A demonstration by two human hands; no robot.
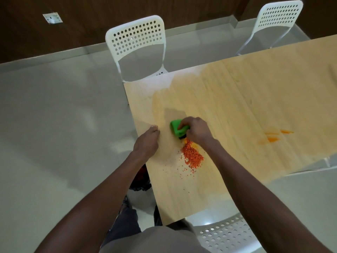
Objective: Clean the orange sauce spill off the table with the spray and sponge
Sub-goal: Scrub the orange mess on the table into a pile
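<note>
On the light wooden table (237, 99), my right hand (196, 131) grips a green sponge (176, 128) and holds it against the surface near the table's left end. Just below the sponge lies a pile of orange grainy spill (193, 155), with small specks scattered around it. A second orange sauce smear (273, 136) marks the table further right. My left hand (147, 141) rests at the table's left edge with its fingers curled, holding nothing. A wet sheen spreads across the wood above the sponge. No spray bottle is in view.
A white perforated chair (136, 42) stands at the table's far side, another white chair (279, 19) at the back right, and a third chair's seat (228, 232) at the near edge. A dark object (141, 179) sits on the grey floor under the table's left edge.
</note>
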